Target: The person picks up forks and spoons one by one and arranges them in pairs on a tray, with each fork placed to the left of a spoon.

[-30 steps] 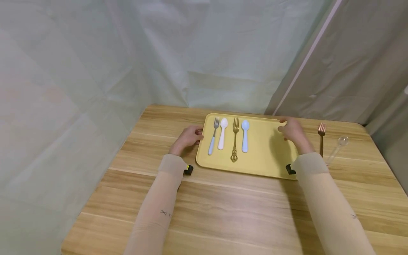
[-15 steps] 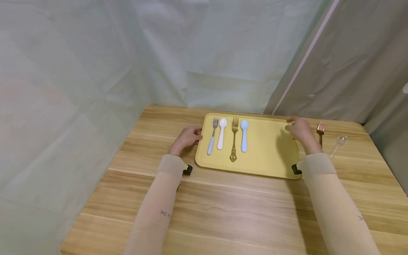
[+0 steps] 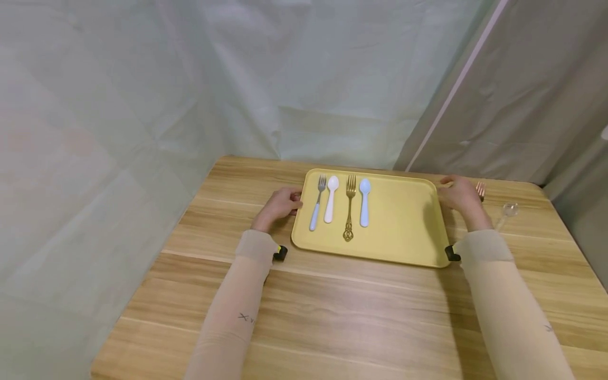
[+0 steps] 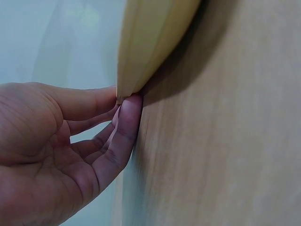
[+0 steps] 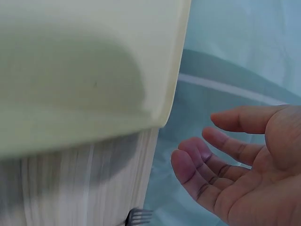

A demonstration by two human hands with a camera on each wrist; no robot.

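Right hand (image 3: 458, 194), fingers spread, now off the tray (image 3: 404, 232); left hand (image 3: 280, 205) fingers unmoved against its edge.

Yellow tray (image 3: 399, 232) lies flat on the table, holding 4 utensils.

Left hand (image 3: 280, 205) at yellow tray (image 3: 404, 232) left edge; right hand (image 3: 459, 194) beside right edge, above copper fork (image 3: 481, 190).

Beige sleeves (image 3: 237, 295), small "x" marks; black-yellow wrist devices (image 3: 280, 253).
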